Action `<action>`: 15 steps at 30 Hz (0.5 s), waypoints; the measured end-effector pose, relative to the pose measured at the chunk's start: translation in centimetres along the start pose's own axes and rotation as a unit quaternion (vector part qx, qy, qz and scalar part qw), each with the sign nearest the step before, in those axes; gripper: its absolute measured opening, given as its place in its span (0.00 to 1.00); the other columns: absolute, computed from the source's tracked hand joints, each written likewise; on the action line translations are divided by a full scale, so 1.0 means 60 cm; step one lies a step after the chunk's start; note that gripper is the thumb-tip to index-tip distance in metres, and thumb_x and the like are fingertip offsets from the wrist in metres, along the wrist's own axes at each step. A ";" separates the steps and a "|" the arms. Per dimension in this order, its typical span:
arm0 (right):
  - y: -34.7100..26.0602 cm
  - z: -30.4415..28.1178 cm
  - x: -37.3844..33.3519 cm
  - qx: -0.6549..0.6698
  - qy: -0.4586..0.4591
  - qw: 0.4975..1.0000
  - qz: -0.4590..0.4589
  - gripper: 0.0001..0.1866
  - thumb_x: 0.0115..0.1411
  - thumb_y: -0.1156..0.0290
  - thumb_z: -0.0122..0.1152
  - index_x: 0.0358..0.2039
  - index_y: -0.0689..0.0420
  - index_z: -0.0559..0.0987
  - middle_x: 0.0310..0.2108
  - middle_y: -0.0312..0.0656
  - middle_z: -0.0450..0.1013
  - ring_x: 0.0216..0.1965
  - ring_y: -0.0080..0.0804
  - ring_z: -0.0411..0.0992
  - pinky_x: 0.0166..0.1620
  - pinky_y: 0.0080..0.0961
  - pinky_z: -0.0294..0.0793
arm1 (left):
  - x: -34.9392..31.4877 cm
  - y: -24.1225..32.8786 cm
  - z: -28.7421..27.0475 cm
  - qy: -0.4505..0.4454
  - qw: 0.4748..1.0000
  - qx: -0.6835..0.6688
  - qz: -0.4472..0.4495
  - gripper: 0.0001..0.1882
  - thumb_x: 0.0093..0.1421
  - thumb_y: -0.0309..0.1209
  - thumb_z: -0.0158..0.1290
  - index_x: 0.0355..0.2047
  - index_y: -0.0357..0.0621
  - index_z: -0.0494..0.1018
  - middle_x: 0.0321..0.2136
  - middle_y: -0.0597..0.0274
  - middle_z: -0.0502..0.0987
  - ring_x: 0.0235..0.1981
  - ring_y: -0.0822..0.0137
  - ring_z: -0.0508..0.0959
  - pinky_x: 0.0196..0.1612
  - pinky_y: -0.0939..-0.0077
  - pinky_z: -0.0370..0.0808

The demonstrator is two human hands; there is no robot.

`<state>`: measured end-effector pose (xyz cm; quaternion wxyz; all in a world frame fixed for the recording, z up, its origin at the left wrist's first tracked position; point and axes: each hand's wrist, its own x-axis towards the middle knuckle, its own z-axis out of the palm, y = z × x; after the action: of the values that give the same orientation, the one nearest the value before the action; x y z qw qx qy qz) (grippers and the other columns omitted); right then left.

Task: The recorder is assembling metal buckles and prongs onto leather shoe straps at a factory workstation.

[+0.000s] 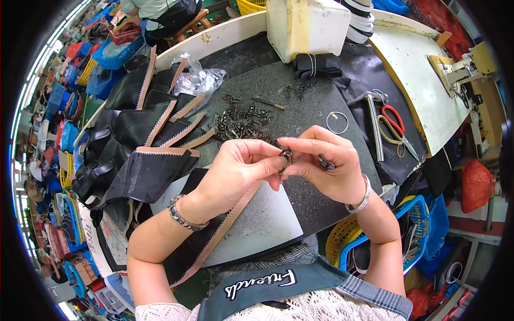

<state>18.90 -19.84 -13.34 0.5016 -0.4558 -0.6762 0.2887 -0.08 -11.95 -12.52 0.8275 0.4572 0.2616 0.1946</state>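
Note:
Over the middle of the table, my left hand (233,170) pinches a small dark metal clasp (286,155) between thumb and forefinger. My right hand (333,151) meets it there, its fingertips closed on the same piece. A second dark metal piece (325,162) is tucked within the curled fingers of my right hand. Just beyond my left hand lies a loose heap of similar dark metal hardware (242,121). Below my hands, a black strip with a tan zigzag edge (217,235) crosses a white board (270,216).
Black leather pieces (131,128) with tan edging are stacked at left beside a clear plastic bag (201,80). A thin pointed tool (267,102) lies past the heap. At right are a hammer (373,125), red-handled scissors (396,125) and a metal ring (337,122). A blue basket (420,224) stands below.

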 end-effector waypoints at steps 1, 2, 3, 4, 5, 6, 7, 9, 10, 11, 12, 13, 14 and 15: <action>0.004 -0.002 -0.002 -0.024 0.002 0.999 -0.036 0.26 0.45 0.79 0.70 0.48 0.57 0.77 0.29 0.39 0.71 0.24 0.25 0.69 0.25 0.18 0.68 | -0.002 0.000 0.001 -0.017 1.000 0.012 -0.008 0.08 0.60 0.27 0.55 0.37 0.34 0.75 0.29 0.57 0.79 0.25 0.72 0.77 0.29 0.81 0.75; 0.006 -0.002 -0.003 -0.048 0.004 0.996 -0.072 0.24 0.46 0.79 0.69 0.46 0.58 0.78 0.28 0.41 0.71 0.24 0.28 0.72 0.26 0.20 0.70 | -0.003 0.000 0.002 -0.034 0.999 0.024 -0.016 0.08 0.60 0.27 0.56 0.36 0.34 0.75 0.28 0.57 0.78 0.25 0.72 0.77 0.29 0.81 0.75; -0.003 0.000 -0.001 -0.080 0.024 0.992 -0.093 0.19 0.45 0.78 0.69 0.41 0.59 0.80 0.26 0.42 0.72 0.24 0.32 0.73 0.26 0.22 0.71 | -0.004 0.001 0.002 -0.032 0.999 0.041 -0.013 0.08 0.60 0.27 0.56 0.35 0.33 0.75 0.25 0.58 0.78 0.24 0.72 0.77 0.27 0.82 0.74; -0.001 0.003 -0.003 -0.080 0.024 0.992 -0.093 0.19 0.45 0.78 0.69 0.41 0.59 0.80 0.26 0.42 0.72 0.24 0.32 0.73 0.26 0.22 0.71 | -0.005 0.003 0.005 -0.031 0.999 0.040 -0.013 0.08 0.60 0.27 0.56 0.35 0.33 0.75 0.25 0.58 0.78 0.24 0.72 0.77 0.27 0.82 0.74; 0.003 0.006 -0.006 -0.078 0.037 0.990 -0.108 0.17 0.45 0.78 0.69 0.39 0.59 0.80 0.25 0.42 0.72 0.23 0.32 0.73 0.26 0.22 0.71 | -0.007 0.005 0.010 -0.024 0.997 0.069 -0.015 0.07 0.60 0.27 0.56 0.34 0.34 0.75 0.25 0.58 0.78 0.24 0.72 0.77 0.27 0.82 0.74; 0.006 0.007 -0.008 -0.077 0.051 0.988 -0.124 0.15 0.45 0.77 0.69 0.37 0.59 0.81 0.24 0.42 0.72 0.23 0.32 0.73 0.26 0.23 0.71 | -0.007 0.005 0.013 -0.018 0.995 0.097 -0.015 0.07 0.60 0.27 0.56 0.33 0.34 0.75 0.25 0.58 0.78 0.24 0.73 0.77 0.27 0.82 0.74; 0.007 0.012 -0.007 -0.067 0.072 0.988 -0.119 0.10 0.47 0.78 0.69 0.33 0.59 0.82 0.23 0.40 0.73 0.22 0.30 0.73 0.25 0.22 0.71 | -0.004 0.004 0.015 -0.017 0.995 0.097 -0.015 0.07 0.60 0.27 0.56 0.33 0.34 0.75 0.25 0.58 0.78 0.24 0.73 0.77 0.27 0.82 0.74; 0.011 0.011 -0.004 -0.049 0.078 0.991 -0.102 0.09 0.48 0.79 0.68 0.32 0.59 0.81 0.23 0.41 0.73 0.22 0.29 0.73 0.24 0.21 0.70 | 0.001 0.002 0.014 -0.021 0.996 0.089 -0.005 0.09 0.60 0.28 0.56 0.36 0.33 0.76 0.26 0.59 0.78 0.25 0.73 0.77 0.29 0.81 0.75; 0.014 0.011 -0.001 -0.031 0.084 0.992 -0.085 0.07 0.49 0.80 0.67 0.31 0.60 0.81 0.23 0.41 0.73 0.22 0.28 0.73 0.24 0.20 0.69 | 0.006 0.001 0.010 -0.020 0.996 0.089 -0.005 0.09 0.60 0.28 0.56 0.36 0.33 0.76 0.26 0.59 0.78 0.25 0.73 0.77 0.29 0.81 0.75; 0.023 0.012 0.001 -0.027 0.102 0.993 -0.057 0.05 0.49 0.80 0.67 0.28 0.59 0.81 0.22 0.39 0.73 0.21 0.25 0.72 0.23 0.20 0.67 | 0.016 0.000 0.002 -0.014 0.993 0.118 0.009 0.10 0.59 0.28 0.56 0.37 0.32 0.76 0.27 0.59 0.79 0.25 0.73 0.78 0.31 0.80 0.75; 0.039 0.011 0.006 -0.027 0.101 0.993 -0.055 0.05 0.49 0.80 0.67 0.28 0.59 0.81 0.22 0.39 0.73 0.21 0.25 0.72 0.23 0.20 0.67 | 0.030 -0.003 -0.008 -0.009 0.989 0.145 0.021 0.12 0.59 0.28 0.57 0.39 0.31 0.76 0.27 0.59 0.79 0.26 0.73 0.78 0.32 0.80 0.76; 0.053 0.008 0.014 -0.083 0.152 0.984 -0.038 0.04 0.49 0.79 0.67 0.27 0.59 0.81 0.21 0.38 0.73 0.20 0.26 0.71 0.23 0.21 0.67 | 0.044 0.002 -0.021 0.038 0.966 0.245 0.073 0.15 0.58 0.29 0.58 0.42 0.32 0.76 0.29 0.59 0.80 0.28 0.75 0.77 0.35 0.79 0.76; 0.067 0.004 0.023 -0.139 0.201 0.969 -0.020 0.04 0.49 0.78 0.67 0.27 0.59 0.81 0.21 0.38 0.73 0.20 0.26 0.70 0.23 0.22 0.66 | 0.067 -0.002 -0.047 0.106 0.909 0.376 0.145 0.17 0.54 0.29 0.60 0.42 0.33 0.76 0.28 0.55 0.80 0.27 0.72 0.78 0.33 0.79 0.75; 0.081 0.000 0.034 -0.179 0.212 0.961 0.022 0.03 0.49 0.77 0.67 0.27 0.59 0.81 0.21 0.39 0.73 0.19 0.27 0.70 0.23 0.22 0.66 | 0.088 0.002 -0.069 0.122 0.821 0.525 0.188 0.17 0.52 0.28 0.61 0.42 0.33 0.76 0.27 0.53 0.79 0.27 0.67 0.79 0.33 0.76 0.75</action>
<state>20.33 -15.97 -16.59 0.5368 -0.6038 -0.5851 0.0708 1.57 -6.21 -15.61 0.3707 0.8352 0.3323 0.2339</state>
